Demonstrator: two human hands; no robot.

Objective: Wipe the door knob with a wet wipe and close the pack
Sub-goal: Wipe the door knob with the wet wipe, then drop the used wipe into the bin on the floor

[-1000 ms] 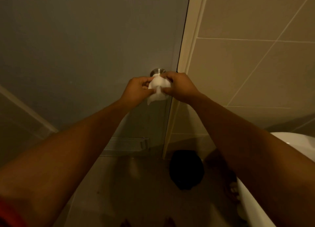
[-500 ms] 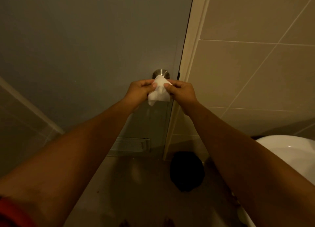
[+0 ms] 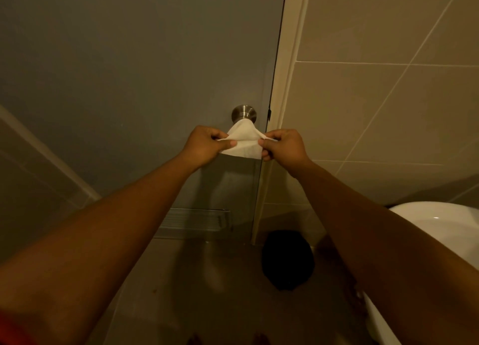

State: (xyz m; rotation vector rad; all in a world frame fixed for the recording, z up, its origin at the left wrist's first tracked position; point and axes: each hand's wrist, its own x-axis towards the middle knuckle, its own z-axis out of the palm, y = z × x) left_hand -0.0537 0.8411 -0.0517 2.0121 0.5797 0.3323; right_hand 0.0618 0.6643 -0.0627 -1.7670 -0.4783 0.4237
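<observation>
A round brushed-metal door knob (image 3: 243, 113) sits on the grey door (image 3: 145, 72), near its right edge. Just below and in front of the knob, a white wet wipe (image 3: 242, 141) is stretched between both hands. My left hand (image 3: 204, 145) pinches its left edge and my right hand (image 3: 283, 146) pinches its right edge. The wipe's top corner overlaps the lower part of the knob in view; whether it touches the knob I cannot tell. The wipes pack is not in view.
The cream door frame (image 3: 285, 85) and a tiled wall (image 3: 388, 98) stand to the right. A white basin (image 3: 440, 222) juts in at the lower right. A black object (image 3: 287, 259) lies on the floor by the frame. A vent grille (image 3: 197, 219) is low in the door.
Both hands have drawn apart and dropped slightly, spreading the bunched wipe out flat between them. More of the knob now shows above the wipe.
</observation>
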